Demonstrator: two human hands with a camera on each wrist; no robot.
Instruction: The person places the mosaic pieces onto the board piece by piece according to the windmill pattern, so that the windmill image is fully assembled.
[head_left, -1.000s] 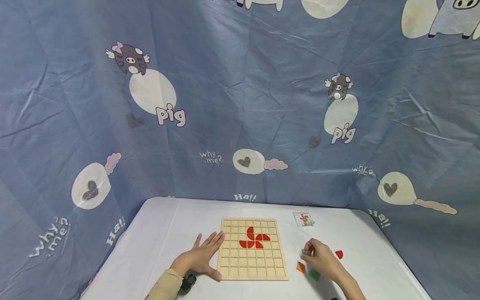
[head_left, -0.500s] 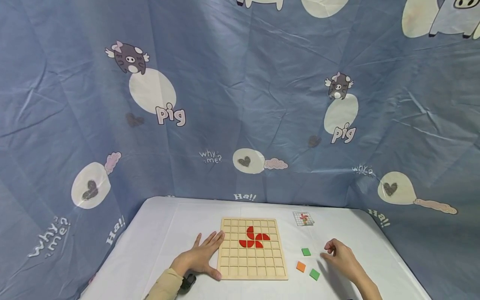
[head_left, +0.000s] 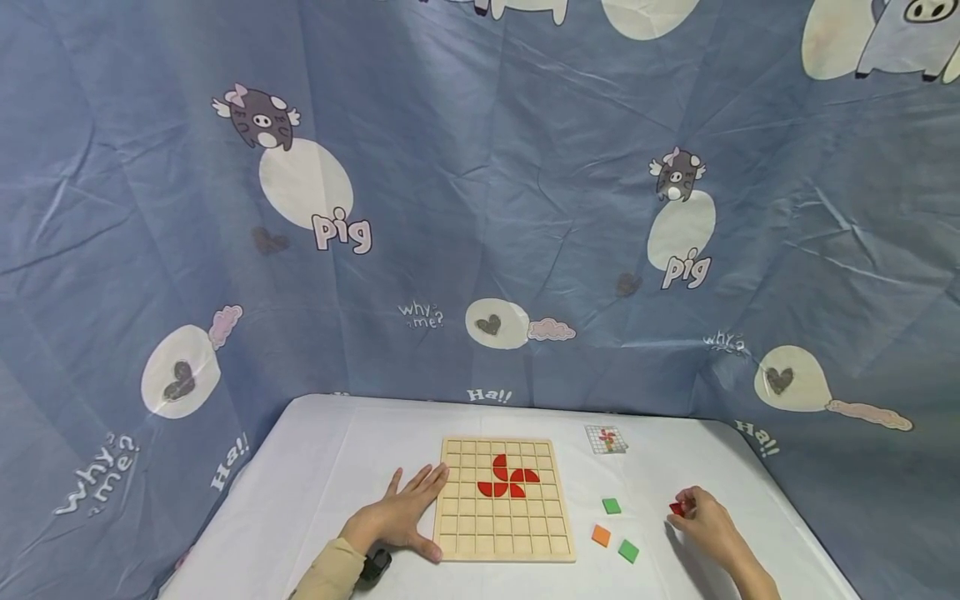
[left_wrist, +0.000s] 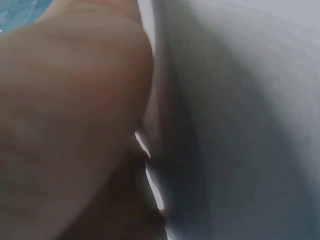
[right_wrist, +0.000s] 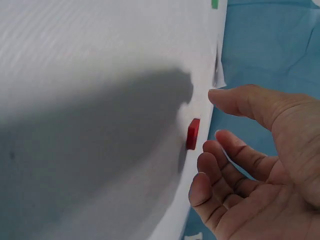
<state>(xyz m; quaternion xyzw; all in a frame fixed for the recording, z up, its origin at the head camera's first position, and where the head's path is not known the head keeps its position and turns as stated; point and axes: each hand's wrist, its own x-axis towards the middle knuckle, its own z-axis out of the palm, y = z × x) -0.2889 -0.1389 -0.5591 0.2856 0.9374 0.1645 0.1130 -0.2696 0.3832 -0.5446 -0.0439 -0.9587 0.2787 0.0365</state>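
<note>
A wooden grid board lies on the table, with several red quarter-round tiles set in its squares as a pinwheel. My left hand rests flat with fingers spread, thumb and fingertips at the board's left edge; the left wrist view shows mostly blurred skin. Off to the right, my right hand is at a loose red tile. In the right wrist view that red tile lies on the cloth, just beyond the parted thumb and fingers of the right hand.
Between the board and my right hand lie a green tile, an orange tile and another green tile. Behind them sits a small pattern card with a grid drawing. A blue printed curtain surrounds the white table.
My right hand has let go of a green tile, which now lies on the table, and has moved right to the loose red tile. The left hand has stayed put.
</note>
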